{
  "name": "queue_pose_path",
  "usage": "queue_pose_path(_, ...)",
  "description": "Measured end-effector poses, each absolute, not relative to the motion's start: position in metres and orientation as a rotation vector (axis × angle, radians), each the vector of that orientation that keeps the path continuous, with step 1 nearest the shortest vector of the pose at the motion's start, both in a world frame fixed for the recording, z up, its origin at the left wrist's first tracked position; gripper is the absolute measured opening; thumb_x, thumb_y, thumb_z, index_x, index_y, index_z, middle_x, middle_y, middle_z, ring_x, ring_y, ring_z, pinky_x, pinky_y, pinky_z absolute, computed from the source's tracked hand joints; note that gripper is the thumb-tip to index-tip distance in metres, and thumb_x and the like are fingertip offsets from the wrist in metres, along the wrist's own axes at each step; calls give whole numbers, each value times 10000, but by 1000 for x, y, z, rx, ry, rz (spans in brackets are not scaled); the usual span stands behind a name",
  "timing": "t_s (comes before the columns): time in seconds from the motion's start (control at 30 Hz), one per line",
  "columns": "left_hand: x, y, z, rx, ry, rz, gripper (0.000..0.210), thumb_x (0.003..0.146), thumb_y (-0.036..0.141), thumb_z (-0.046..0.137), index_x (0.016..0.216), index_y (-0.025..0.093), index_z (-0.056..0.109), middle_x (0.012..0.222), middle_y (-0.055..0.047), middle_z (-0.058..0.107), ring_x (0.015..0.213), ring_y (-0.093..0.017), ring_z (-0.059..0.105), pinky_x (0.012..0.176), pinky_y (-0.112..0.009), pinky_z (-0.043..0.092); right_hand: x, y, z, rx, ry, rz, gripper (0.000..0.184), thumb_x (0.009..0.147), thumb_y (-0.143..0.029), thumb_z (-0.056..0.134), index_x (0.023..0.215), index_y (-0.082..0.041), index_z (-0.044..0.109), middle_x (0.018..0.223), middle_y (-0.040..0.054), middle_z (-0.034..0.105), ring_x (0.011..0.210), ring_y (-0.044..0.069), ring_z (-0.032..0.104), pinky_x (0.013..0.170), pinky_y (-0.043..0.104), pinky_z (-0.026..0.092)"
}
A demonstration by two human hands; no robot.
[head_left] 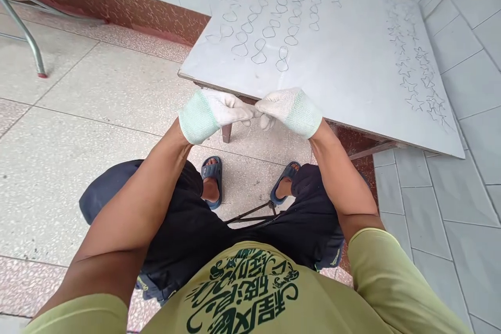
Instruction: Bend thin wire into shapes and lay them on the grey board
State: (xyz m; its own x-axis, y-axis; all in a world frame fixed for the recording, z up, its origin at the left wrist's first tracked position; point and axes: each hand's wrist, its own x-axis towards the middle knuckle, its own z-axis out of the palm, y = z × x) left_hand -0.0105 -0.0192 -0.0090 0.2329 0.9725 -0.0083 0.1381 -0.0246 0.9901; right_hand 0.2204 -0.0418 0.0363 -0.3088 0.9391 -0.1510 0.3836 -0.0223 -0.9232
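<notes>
My left hand (pixel 230 108) and my right hand (pixel 276 107) wear white knit gloves with pale green cuffs. They meet fingertip to fingertip just in front of the table's near edge, over the floor. Both are closed in a pinch on a thin wire (pixel 249 131), of which a faint curved piece hangs below the fingers. Its full shape is hidden by the gloves. Beyond my hands, bent wire figure-eights (pixel 259 51) lie in rows on the white tabletop (pixel 340 78). Wire stars (pixel 409 86) lie in columns along its right side.
A tiled wall (pixel 473 26) borders the table on the right. A metal chair leg (pixel 35 52) stands on the speckled floor (pixel 97 94) at the left. Under my hands is a wooden table leg (pixel 226 133). My slippered feet (pixel 212 180) are below.
</notes>
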Motion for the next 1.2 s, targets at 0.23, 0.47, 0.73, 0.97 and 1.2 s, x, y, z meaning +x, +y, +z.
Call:
queue_pose_path(0.23, -14, -12, -16, 1439, 1111, 876, 212, 732, 250, 1020, 681, 238, 814, 688, -88, 788, 783, -347, 856, 764, -462, 701, 220, -36, 25, -1347, -1589, 1371, 695, 1005, -922, 802, 828, -251, 831, 756, 65, 837, 776, 236, 832, 782, 353, 681)
queue_pose_path(0.47, -12, -6, -20, 1478, 1179, 1130, 268, 846, 408, 935, 684, 237, 808, 752, -103, 819, 860, -336, 858, 852, -452, 701, 226, -29, 21, -1453, -1501, 1265, 773, 925, -1031, 772, 860, -262, 802, 754, 91, 823, 854, 289, 861, 765, 380, 687)
queue_pose_path(0.73, 8, -16, -20, 1260, 1187, 1399, 346, 886, 464, 874, 660, 249, 726, 799, -77, 795, 953, -277, 813, 990, -418, 665, 192, -43, -5, -1494, -1582, 961, 304, 1095, -564, 806, 1093, -267, 866, 1195, 57, 924, 1227, 266, 850, 1125, 415, 645)
queue_pose_path(0.97, 19, -23, -26, 1293, 1155, 1392, 333, 881, 494, 848, 689, 248, 733, 850, -80, 844, 947, -267, 815, 1058, -432, 649, 188, -37, -23, -1400, -1665, 931, 335, 1179, -430, 602, 987, -314, 851, 1032, -28, 892, 1054, 213, 814, 1030, 382, 624)
queue_pose_path(1.2, 5, -12, -33, 1324, 1189, 1241, 277, 805, 438, 933, 695, 259, 752, 704, -106, 788, 837, -337, 830, 810, -452, 672, 193, -36, -28, -1479, -1767, 613, 345, 1197, -398, 575, 1057, -277, 867, 1116, 25, 880, 1132, 246, 797, 1047, 364, 562)
